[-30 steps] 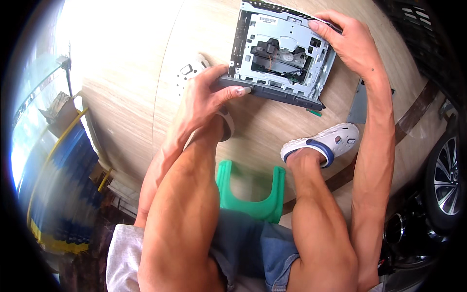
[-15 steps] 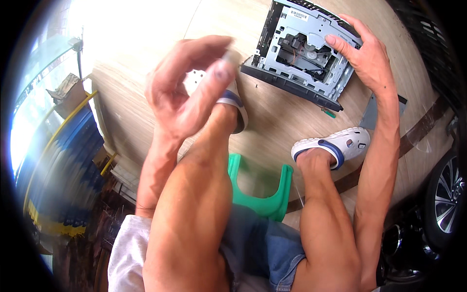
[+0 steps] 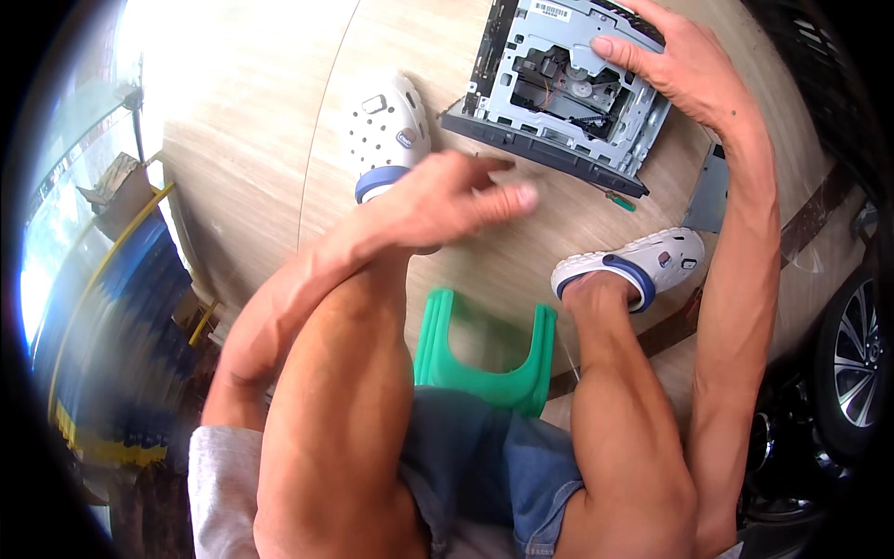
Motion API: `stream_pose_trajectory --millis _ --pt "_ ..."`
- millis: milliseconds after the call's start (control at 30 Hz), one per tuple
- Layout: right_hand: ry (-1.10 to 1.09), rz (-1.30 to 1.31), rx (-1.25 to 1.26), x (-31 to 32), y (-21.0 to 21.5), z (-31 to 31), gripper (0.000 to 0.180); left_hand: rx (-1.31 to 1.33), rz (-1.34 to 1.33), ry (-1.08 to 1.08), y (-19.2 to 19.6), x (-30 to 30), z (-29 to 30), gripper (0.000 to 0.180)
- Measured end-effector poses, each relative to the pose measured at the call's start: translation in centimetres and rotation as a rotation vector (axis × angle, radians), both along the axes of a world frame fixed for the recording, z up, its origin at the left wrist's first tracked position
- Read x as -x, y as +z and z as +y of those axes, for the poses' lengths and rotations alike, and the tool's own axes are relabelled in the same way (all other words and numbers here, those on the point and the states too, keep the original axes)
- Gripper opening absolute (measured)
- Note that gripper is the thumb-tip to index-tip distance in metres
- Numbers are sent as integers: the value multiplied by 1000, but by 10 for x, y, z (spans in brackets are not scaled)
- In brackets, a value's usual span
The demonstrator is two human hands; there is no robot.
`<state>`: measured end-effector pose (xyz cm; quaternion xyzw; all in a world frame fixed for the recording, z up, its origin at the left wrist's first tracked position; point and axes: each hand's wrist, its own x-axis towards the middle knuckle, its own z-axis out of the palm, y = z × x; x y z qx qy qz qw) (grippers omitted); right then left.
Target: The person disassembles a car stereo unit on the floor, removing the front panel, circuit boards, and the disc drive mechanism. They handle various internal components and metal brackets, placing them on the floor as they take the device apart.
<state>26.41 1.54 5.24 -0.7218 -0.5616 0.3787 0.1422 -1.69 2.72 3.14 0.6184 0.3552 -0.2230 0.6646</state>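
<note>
head view, looking down: the right hand [image 3: 684, 65] lies flat and open on top of the opened disc drive [image 3: 559, 93], fingers spread over its far corner, pressing rather than gripping. the left hand [image 3: 447, 200] hangs in the air above the left knee, just short of the drive's dark front edge, fingers loosely curled and nothing visible in them; it is blurred, so whether something small is pinched there i cannot tell.

a second ago the left hand was on the near corner of the drive; half a second ago it was lifted up high and away from it; now it is lower and nearer the drive again. the right hand has stayed on the drive throughout, and the drive sits further toward the top of the picture than before. that suggests the drive is being steadied with one hand while the other goes off and returns.

the drive rests on the pale wooden floor [image 3: 261, 140], between the two white clogs [image 3: 386, 130]. a small green-handled tool [image 3: 619, 199] lies just beside its front edge, partly hidden. a green stool [image 3: 484, 363] shows between the legs. a car wheel [image 3: 852, 354] is cut off at the right rim, and the left side is too smeared to make out.
</note>
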Motion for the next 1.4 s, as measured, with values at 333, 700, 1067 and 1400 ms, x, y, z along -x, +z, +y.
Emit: stream_pose_trajectory --millis 333,700,1067,1400 --pt "-408 317 -20 -40 -50 -89 76 -448 289 470 -14 27 15 69" --pt "-541 572 184 -5 -45 -95 48 -455 -17 442 -22 -45 27 75" --pt "-561 634 137 -3 -46 -102 42 -444 17 382 -30 -46 29 70" --pt "-614 641 129 3 -45 -102 39 -502 -67 376 -20 -48 28 67"
